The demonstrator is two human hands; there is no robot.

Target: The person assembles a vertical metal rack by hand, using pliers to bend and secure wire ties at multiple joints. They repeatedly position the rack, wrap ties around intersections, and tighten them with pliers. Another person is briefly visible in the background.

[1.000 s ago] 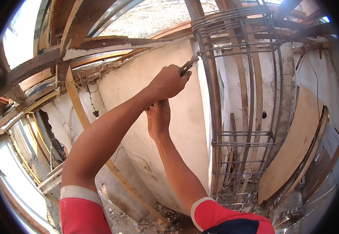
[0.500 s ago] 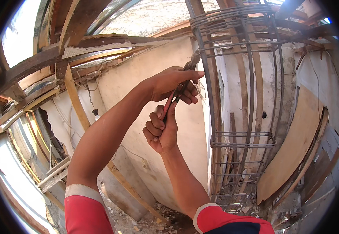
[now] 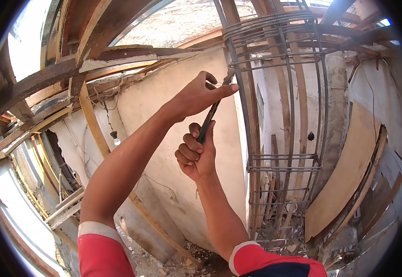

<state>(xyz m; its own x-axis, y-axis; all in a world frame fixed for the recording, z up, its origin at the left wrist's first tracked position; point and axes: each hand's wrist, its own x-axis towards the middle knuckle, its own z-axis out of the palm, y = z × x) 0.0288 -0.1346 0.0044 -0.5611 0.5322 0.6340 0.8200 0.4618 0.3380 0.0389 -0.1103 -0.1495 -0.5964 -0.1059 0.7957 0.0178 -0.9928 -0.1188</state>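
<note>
Now two hands show: the right hand closed round one hand tool, near one rebar cage's left edge; the left hand, half-curled alongside, grips I can't tell what.

Daylight is entering from above, overexposing the upper left to white. Beams are reading dark against the glare; the wall is reflecting softly. Fisheye is bowing the board; black vignette is masking the corners.
</note>
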